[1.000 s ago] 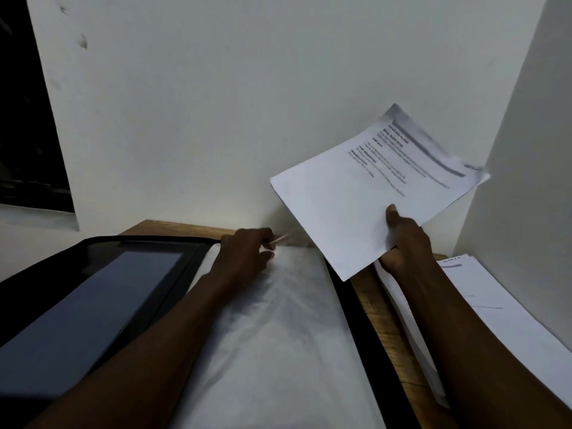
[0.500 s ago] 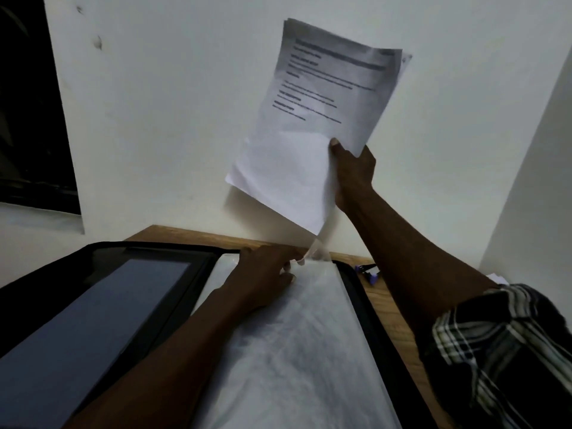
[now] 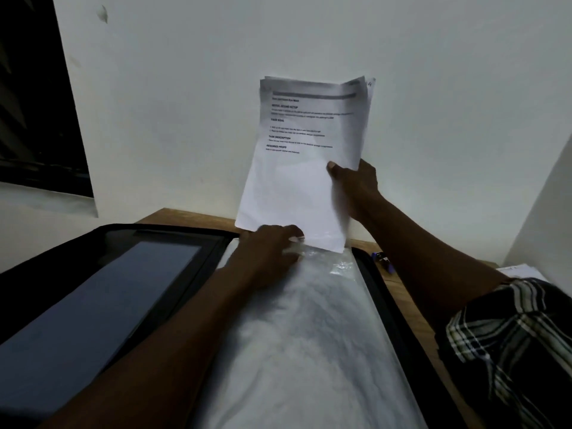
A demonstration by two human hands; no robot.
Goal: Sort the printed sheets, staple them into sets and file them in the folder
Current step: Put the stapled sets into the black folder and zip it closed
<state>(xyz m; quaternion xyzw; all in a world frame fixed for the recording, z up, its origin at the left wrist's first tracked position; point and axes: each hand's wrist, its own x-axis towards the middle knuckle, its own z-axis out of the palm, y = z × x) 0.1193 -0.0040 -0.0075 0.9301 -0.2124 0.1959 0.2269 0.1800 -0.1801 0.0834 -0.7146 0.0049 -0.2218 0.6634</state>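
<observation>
The right hand (image 3: 356,184) pinches the white printed sheets (image 3: 303,168) upright above the open black folder (image 3: 77,243), whose clear plastic pocket (image 3: 309,335) the left hand (image 3: 266,246) grips, and a small blue tool (image 3: 383,262) lies right of it.

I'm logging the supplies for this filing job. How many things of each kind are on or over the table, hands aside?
paper bundles: 2 (the printed sheets held up, the paper pile at the right edge)
black folder: 1
clear plastic sleeve: 1
small blue and black tool, perhaps a stapler: 1
Total: 5
</observation>
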